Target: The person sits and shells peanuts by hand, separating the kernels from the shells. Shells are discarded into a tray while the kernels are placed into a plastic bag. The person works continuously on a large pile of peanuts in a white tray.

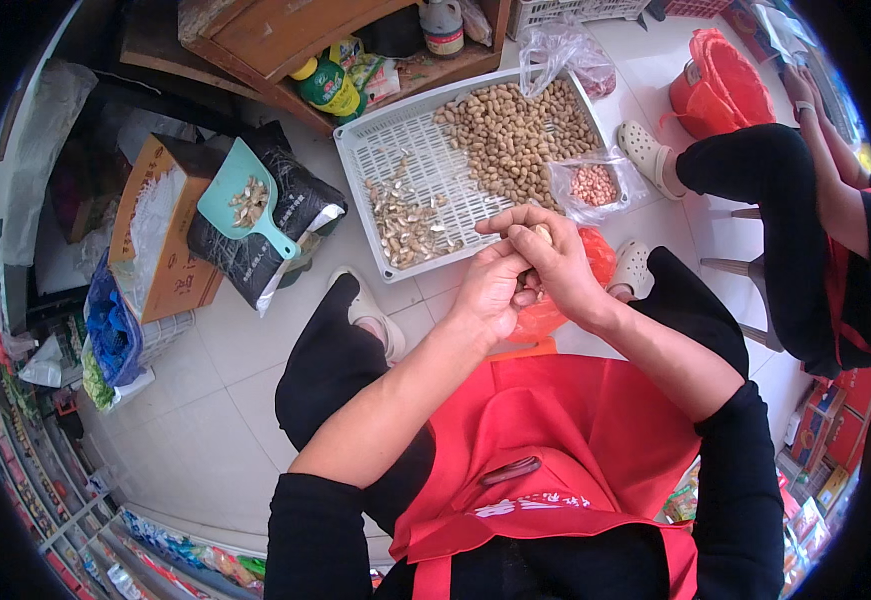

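Note:
My left hand (486,291) and my right hand (560,253) meet over the near edge of a white plastic crate (360,176). A pale peanut (543,234) shows between the thumb and fingers of my right hand. Cupped below it, my left hand holds a few brownish peanuts (522,283), partly hidden by the fingers. Unshelled peanuts (507,135) are heaped at the crate's far right. Broken shells (405,229) lie scattered on its left side. A clear plastic bag (559,184) at the right edge holds shelled pink peanuts (594,185).
A red bag (540,321) sits beneath my hands. On the left, a teal dustpan (229,180) with shells rests on a black sack (308,196) beside a cardboard box (188,274). Another person's leg (750,161) and a red-lined bucket (720,94) are on the right. A wooden cabinet (270,34) stands beyond.

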A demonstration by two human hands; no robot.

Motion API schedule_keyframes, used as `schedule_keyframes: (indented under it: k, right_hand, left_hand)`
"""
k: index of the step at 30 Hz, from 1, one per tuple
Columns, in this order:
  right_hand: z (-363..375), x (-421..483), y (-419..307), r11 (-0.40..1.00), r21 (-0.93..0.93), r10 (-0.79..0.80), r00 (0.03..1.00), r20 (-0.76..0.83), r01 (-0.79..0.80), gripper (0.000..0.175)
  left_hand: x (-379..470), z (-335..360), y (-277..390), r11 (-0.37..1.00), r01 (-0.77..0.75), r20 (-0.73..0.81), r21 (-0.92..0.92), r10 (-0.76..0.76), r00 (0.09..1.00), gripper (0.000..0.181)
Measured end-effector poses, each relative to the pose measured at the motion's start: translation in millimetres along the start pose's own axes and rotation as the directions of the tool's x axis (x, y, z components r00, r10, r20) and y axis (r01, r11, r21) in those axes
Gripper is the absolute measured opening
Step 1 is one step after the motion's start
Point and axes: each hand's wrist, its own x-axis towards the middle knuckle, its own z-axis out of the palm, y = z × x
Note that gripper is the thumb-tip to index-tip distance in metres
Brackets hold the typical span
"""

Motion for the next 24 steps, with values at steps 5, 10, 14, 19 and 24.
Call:
schedule_keyframes:
  k: [5,10,14,19,24]
  right_hand:
    - [2.0,0.6,4.6,0.999,-0.032,-0.034,0.998,-0.057,0.032,0.027]
    - [-2.3,11.1,6.4,0.991,0.084,-0.103,0.994,0.017,0.102,0.035]
    - [-19.4,17.5,7.6,0.981,0.183,0.053,0.995,0.087,-0.068,0.039]
    - [-28.7,9.4,9.9,0.941,0.242,0.180,0.957,0.229,-0.235,0.032]
    - [-28.8,7.6,4.3,0.907,0.301,0.223,0.943,0.248,-0.294,0.024]
  left_hand:
    - [4.1,-4.2,1.9,0.999,0.029,-0.040,-0.030,-0.030,0.999,0.003]
    - [-1.1,-0.2,15.6,0.949,-0.235,-0.054,0.208,0.251,0.966,0.011]
    - [-3.1,-1.1,37.0,0.616,-0.565,0.095,0.549,0.625,0.775,0.020]
    - [-11.5,-6.3,44.4,0.409,-0.465,0.137,0.786,0.618,0.774,0.018]
    - [-13.7,-0.9,45.1,0.345,-0.469,0.179,0.813,0.618,0.765,0.018]
